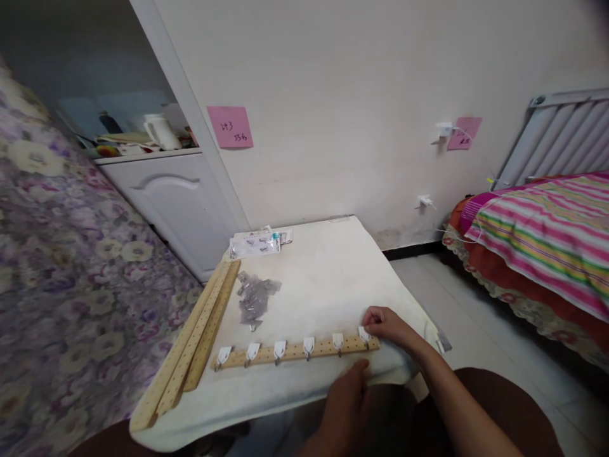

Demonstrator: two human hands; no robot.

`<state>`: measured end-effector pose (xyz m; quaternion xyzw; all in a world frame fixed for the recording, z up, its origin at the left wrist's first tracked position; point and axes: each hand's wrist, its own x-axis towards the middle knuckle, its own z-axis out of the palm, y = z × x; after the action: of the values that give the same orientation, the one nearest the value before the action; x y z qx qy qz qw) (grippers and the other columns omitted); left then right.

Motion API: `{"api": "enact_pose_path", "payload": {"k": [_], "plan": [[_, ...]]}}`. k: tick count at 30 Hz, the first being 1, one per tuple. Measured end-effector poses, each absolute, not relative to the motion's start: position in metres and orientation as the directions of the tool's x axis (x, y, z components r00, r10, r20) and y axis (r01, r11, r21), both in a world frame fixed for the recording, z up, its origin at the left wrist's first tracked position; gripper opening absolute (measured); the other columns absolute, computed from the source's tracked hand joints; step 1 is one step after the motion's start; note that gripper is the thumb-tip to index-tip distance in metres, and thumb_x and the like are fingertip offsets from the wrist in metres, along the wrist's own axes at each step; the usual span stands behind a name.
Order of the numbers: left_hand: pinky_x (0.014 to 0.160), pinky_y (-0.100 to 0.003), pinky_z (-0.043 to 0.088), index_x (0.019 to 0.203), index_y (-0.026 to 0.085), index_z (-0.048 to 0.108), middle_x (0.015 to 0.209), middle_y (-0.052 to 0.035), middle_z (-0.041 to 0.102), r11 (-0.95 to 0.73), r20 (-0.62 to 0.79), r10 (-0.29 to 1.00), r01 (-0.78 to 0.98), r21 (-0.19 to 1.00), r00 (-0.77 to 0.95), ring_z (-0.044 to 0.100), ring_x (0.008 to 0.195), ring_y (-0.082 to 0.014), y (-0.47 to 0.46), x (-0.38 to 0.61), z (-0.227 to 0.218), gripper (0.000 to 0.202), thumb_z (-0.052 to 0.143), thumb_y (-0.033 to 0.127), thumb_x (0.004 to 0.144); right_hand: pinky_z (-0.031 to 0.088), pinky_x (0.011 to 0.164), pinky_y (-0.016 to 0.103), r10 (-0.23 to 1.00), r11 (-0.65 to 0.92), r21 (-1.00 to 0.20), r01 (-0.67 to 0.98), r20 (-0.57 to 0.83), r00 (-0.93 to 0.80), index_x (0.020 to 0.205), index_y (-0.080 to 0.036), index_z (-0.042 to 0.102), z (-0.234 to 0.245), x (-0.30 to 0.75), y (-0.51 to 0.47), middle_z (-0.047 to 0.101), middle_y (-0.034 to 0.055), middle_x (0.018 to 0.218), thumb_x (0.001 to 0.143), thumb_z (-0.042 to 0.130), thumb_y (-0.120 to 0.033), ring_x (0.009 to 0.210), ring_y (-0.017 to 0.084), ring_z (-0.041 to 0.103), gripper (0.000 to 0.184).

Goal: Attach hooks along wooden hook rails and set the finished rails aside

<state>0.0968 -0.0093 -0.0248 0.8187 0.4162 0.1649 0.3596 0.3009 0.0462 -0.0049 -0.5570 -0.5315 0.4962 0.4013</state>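
Note:
A perforated wooden strip (297,353) lies across the near part of the cloth-covered table, with several white adhesive hooks along it. My right hand (387,325) is closed at the strip's right end, its fingertips on the last white hook (365,336). Just below that end is my left hand (346,397), apart from the strip and holding nothing visible. Its fingers look loosely extended, though the lower part is dim and partly hidden. Behind the strip, a pile of small clear plastic pieces (257,295) rests on the cloth.
Several more perforated wooden strips (200,330) lie along the table's left side. Clear hook packages (257,244) sit at the back left corner of the table (328,266). A floral curtain (95,285) hangs at left; a bed (547,235) stands at right.

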Motion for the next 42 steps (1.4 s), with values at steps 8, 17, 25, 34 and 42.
{"api": "enact_pose_path", "payload": {"k": [8,17,25,34,42], "plan": [[0.079,-0.035,0.047,0.140,0.013,0.031,0.092,-0.0068,0.067,-0.350,-0.077,0.798,0.564,0.748,0.597,0.061,0.082,-0.0211,-0.007,0.101,-0.025,0.061,0.042,0.019,0.080,0.035,0.054,0.021,0.987,-0.114,-0.978,0.174,-0.132,-0.090,0.070,-0.016,0.061,-0.015,0.305,0.049,0.057,-0.0032,0.062,0.061,0.059,-0.015,0.056,0.010,0.048,0.010],[0.096,-0.038,0.043,0.142,0.014,0.028,0.109,-0.0088,0.067,-0.369,-0.093,0.781,0.575,0.730,0.618,0.058,0.106,-0.0243,-0.001,0.104,-0.017,0.064,0.042,0.018,0.080,0.038,0.055,0.021,0.985,-0.116,-0.971,0.209,-0.140,-0.102,0.071,-0.015,0.062,-0.011,0.305,0.048,0.060,-0.0022,0.064,0.060,0.058,-0.013,0.059,0.011,0.051,0.012],[0.095,-0.037,0.044,0.143,0.013,0.027,0.123,-0.0120,0.061,-0.391,-0.146,0.772,0.643,0.659,0.619,0.059,0.108,-0.0257,0.002,0.107,-0.010,0.062,0.040,0.020,0.082,0.038,0.057,0.021,0.983,-0.117,-0.970,0.215,-0.144,-0.114,0.070,-0.015,0.062,-0.009,0.306,0.048,0.061,-0.0018,0.065,0.060,0.058,-0.013,0.060,0.011,0.052,0.011],[0.095,-0.041,0.044,0.144,0.013,0.023,0.135,-0.0123,0.052,-0.412,-0.208,0.758,0.701,0.582,0.618,0.057,0.112,-0.0287,0.002,0.110,-0.004,0.063,0.037,0.020,0.083,0.037,0.055,0.021,0.978,-0.133,-0.973,0.189,-0.160,-0.135,0.069,-0.015,0.061,-0.011,0.306,0.049,0.059,-0.0027,0.063,0.059,0.058,-0.012,0.058,0.010,0.050,0.011],[0.094,-0.043,0.045,0.145,0.012,0.019,0.136,-0.0144,0.049,-0.443,-0.270,0.740,0.749,0.492,0.615,0.058,0.110,-0.0288,0.005,0.113,-0.002,0.065,0.038,0.018,0.083,0.037,0.055,0.021,0.979,-0.141,-0.968,0.206,-0.168,-0.120,0.070,-0.014,0.062,-0.009,0.306,0.048,0.060,-0.0022,0.064,0.060,0.059,-0.013,0.059,0.010,0.050,0.010]]}}
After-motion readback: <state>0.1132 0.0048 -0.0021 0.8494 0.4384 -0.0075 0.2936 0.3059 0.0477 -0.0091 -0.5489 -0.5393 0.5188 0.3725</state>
